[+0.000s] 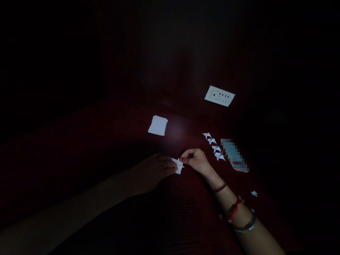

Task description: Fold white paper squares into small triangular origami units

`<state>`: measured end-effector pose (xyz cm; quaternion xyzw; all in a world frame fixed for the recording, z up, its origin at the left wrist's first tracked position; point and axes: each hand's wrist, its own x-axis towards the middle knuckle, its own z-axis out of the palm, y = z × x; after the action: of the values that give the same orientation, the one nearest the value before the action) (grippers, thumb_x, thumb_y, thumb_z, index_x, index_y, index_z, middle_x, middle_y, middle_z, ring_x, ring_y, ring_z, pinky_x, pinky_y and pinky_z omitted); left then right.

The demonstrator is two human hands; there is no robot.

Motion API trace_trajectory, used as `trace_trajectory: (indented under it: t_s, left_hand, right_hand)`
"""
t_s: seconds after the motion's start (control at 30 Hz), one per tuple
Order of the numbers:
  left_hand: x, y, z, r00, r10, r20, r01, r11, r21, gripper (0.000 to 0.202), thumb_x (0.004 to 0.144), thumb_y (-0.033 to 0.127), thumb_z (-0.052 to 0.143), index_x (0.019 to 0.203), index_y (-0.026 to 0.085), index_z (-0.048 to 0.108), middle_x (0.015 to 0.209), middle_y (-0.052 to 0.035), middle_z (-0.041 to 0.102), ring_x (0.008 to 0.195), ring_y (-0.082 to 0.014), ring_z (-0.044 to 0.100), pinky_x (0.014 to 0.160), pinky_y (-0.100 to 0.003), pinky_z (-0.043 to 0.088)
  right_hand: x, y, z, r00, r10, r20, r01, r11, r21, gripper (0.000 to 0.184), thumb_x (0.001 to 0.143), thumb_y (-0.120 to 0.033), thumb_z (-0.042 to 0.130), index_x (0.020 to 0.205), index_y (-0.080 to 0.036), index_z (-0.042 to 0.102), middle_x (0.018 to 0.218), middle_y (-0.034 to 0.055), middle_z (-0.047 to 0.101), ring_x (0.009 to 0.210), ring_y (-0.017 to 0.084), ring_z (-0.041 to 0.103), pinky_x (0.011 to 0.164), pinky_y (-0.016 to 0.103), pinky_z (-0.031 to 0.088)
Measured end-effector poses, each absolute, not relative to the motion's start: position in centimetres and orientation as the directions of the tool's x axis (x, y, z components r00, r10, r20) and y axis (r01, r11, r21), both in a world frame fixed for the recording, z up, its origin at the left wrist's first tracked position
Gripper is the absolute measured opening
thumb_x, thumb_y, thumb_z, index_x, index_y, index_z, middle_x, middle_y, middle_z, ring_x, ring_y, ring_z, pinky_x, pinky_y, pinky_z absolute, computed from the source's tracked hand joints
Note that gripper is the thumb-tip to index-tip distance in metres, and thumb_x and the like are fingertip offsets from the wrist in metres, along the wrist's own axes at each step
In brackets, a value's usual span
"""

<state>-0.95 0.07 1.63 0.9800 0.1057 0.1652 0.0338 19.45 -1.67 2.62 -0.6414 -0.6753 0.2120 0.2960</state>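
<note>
A small piece of folded white paper (180, 170) lies on the dark red table, with pointed flaps standing out at its top and right. My left hand (156, 170), wearing a ring, holds its left side against the table with fingers pressed together. From the other side, my right hand (196, 160) pinches a flap near the top with thumb and forefinger. The fingers partly hide the paper's left and upper edges. Beyond my hands sits a stack of white square paper sheets (158, 125).
Several small folded paper figures (215, 148) form a slanting row right of my hands. Beside them is a pixelated phone-like flat object (235, 156). White paper scraps (254, 193) lie nearer, past my right forearm. A wall socket (220, 96) is behind; the surroundings are very dark.
</note>
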Motion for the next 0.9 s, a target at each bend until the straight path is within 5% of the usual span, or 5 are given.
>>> trace_trajectory:
  t_s: [0.23,0.47,0.73,0.9]
  left_hand:
    - [-1.1,-0.1,2.1,0.925,0.202,0.321,0.177,-0.978,0.107,0.039,0.079,0.004,0.040,0.115,0.020,0.045,0.116,-0.0022,0.051,0.110,-0.0170,0.039,0.091,-0.033,0.030]
    - [-1.9,1.2,1.8,0.930,0.185,0.319,0.161,-0.982,0.102,0.050,0.075,0.001,0.041,0.118,0.027,0.043,0.124,-0.0025,0.041,0.113,-0.0187,0.035,0.091,-0.035,0.031]
    - [-2.6,2.0,1.9,0.936,0.208,0.284,0.175,-0.975,0.136,0.057,0.072,-0.003,0.040,0.118,0.031,0.043,0.123,-0.0012,0.041,0.109,-0.0172,0.040,0.089,-0.032,0.033]
    - [-2.4,1.8,2.0,0.932,0.221,0.287,0.201,-0.975,0.098,0.064,0.072,-0.002,0.040,0.126,0.029,0.030,0.122,-0.0014,0.044,0.108,-0.0177,0.040,0.088,-0.032,0.032]
  right_hand:
    - [20.7,-2.0,2.6,-0.018,0.974,0.227,0.751,0.163,-0.640,0.007,0.067,-0.020,0.060,0.068,-0.015,0.064,0.065,0.0008,0.061,0.058,0.009,0.052,0.054,0.020,0.041]
    - [21.0,-3.7,3.5,-0.502,0.807,0.309,0.660,0.589,-0.466,0.020,0.079,-0.017,0.050,0.093,-0.021,0.063,0.087,0.0034,0.058,0.078,0.012,0.055,0.071,0.025,0.044]
    - [20.7,-4.0,3.7,-0.582,0.769,0.265,0.667,0.638,-0.386,0.028,0.079,-0.011,0.047,0.102,-0.022,0.059,0.100,0.0045,0.054,0.090,0.013,0.053,0.080,0.028,0.044]
    - [20.5,-3.9,3.7,-0.581,0.767,0.272,0.665,0.641,-0.384,0.028,0.079,-0.010,0.046,0.101,-0.022,0.059,0.103,0.0043,0.054,0.092,0.014,0.052,0.082,0.029,0.044]
